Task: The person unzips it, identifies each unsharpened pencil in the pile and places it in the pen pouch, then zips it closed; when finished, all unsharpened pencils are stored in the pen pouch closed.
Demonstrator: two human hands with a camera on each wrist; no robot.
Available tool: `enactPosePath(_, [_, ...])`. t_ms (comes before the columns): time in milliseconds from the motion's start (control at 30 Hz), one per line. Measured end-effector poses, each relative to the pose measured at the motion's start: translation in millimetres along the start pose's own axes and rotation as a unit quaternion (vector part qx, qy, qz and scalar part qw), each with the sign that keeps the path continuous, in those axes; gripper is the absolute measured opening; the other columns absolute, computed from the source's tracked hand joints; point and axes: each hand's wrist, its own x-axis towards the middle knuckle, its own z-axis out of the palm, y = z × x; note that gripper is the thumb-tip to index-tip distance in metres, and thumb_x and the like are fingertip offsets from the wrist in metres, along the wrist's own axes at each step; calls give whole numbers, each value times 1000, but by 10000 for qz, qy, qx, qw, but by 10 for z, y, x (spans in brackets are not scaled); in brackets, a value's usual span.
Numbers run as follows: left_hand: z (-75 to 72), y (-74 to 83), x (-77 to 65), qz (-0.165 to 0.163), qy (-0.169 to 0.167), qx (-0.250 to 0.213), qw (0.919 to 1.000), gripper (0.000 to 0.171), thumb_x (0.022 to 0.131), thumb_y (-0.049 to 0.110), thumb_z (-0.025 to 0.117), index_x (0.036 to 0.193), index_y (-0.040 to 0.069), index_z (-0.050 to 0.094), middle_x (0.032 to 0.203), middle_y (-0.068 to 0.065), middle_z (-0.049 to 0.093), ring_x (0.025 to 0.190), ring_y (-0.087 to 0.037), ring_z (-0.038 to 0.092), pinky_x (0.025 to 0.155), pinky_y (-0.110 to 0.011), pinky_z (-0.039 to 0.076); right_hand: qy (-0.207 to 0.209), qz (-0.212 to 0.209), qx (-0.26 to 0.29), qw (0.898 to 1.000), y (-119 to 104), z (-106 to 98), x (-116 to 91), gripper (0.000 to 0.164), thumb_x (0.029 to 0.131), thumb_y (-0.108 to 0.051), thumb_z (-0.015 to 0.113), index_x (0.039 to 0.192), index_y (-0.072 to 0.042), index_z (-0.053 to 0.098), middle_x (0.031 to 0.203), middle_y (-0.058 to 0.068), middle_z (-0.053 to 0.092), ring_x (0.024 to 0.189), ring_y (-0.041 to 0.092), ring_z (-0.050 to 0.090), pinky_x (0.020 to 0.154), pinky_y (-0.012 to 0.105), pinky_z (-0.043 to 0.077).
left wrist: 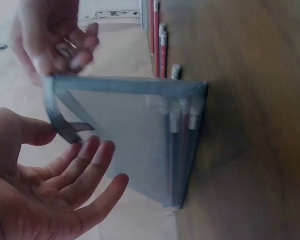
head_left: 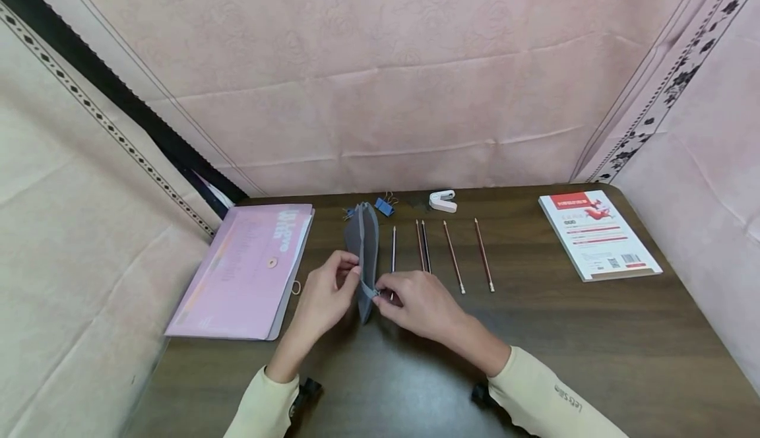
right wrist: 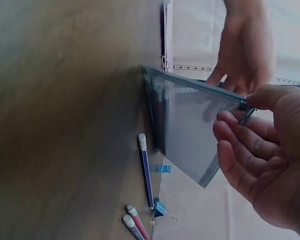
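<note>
A grey mesh zip pouch (head_left: 368, 247) stands on edge on the table, its top parted. Several pencils (left wrist: 175, 145) show through the mesh at its bottom. My left hand (head_left: 329, 289) pinches one side of the opening between thumb and fingers, the other fingers spread beside the mesh. My right hand (head_left: 423, 303) pinches the near top corner, where a metal zipper pull (right wrist: 247, 116) hangs by the thumb. Right of the pouch, several loose pencils lie on the table, among them a blue-striped pencil (right wrist: 146, 170) and a red-brown pencil (head_left: 483, 254).
A pink folder (head_left: 249, 273) lies at the left. Behind the pouch sit blue binder clips (head_left: 384, 206) and a white V-shaped item (head_left: 443, 201). A white and red book (head_left: 600, 235) lies far right. Cloth (head_left: 386, 82) hangs along the back of the wooden table (head_left: 564, 352).
</note>
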Motion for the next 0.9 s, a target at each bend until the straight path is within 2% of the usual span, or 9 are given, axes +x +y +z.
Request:
enactPosePath(67, [-12,41,-77,182,-54,204,9996,20,97,25,52,116,21,60,100,8,70,84,-3,64,71,-26,55,-15,11,64,10000,19,-36,12,8,89,-31,63,89,-25,67,70,-19,56,55,-5,46,48,10,38])
enactPosePath(167, [-27,92,-182,412,-336,541,9971,31,94,21,54,125,26,55,109,8,69,65,-2,58,55,-22,49,17,-47,114,9999,36,-90,24,8,91,-29,61,90,-25,68,72,-19,57,56,-4,47,49,11,39])
enactPosePath(267, [-18,145,-264,644,-643,1004,9908,46,89,30,61,134,28,50,108,7,69,56,-3,51,48,-20,41,44,-156,239,9996,52,-114,38,10,94,-29,59,90,-27,68,76,-20,60,57,-3,46,52,12,40])
enactPosePath(333, [5,171,-291,808,-628,1349,9856,50,87,38,65,134,26,52,107,6,70,61,-4,57,51,-21,45,51,-262,314,9991,62,-113,45,11,96,-30,59,91,-28,68,79,-21,62,60,-5,48,55,12,42])
enactPosePath(400, [35,188,-291,1048,-358,1695,9793,46,86,43,67,127,23,59,100,3,73,74,-9,65,59,-26,51,55,-359,372,9986,73,-109,52,11,96,-31,58,91,-29,69,82,-22,64,63,-7,50,58,12,45])
enactPosePath(467, [63,189,-281,1278,32,1947,9725,35,85,42,70,112,20,67,92,3,75,83,-15,69,69,-32,56,81,-426,330,9985,84,-107,65,11,96,-32,59,90,-29,68,80,-23,63,64,-7,50,59,12,45])
enactPosePath(600, [78,186,-284,1744,721,2405,9521,17,84,34,72,87,18,70,66,6,71,65,-12,67,78,-36,57,113,-421,130,9990,107,-124,118,12,95,-34,60,86,-30,68,72,-23,58,57,-6,45,53,12,40])
enactPosePath(733, [71,213,-304,2032,1048,2734,9343,15,85,30,71,84,15,68,56,5,65,49,-11,60,75,-35,56,109,-373,-116,9992,161,-140,199,14,94,-35,61,82,-30,68,65,-23,55,53,-6,44,50,13,39])
enactPosePath(900, [27,300,-329,2121,1213,2883,9259,11,84,27,67,80,16,67,52,7,61,45,-10,56,68,-32,52,232,6,-422,9988,387,-166,397,17,92,-35,63,77,-28,66,59,-17,54,51,0,44,49,20,40])
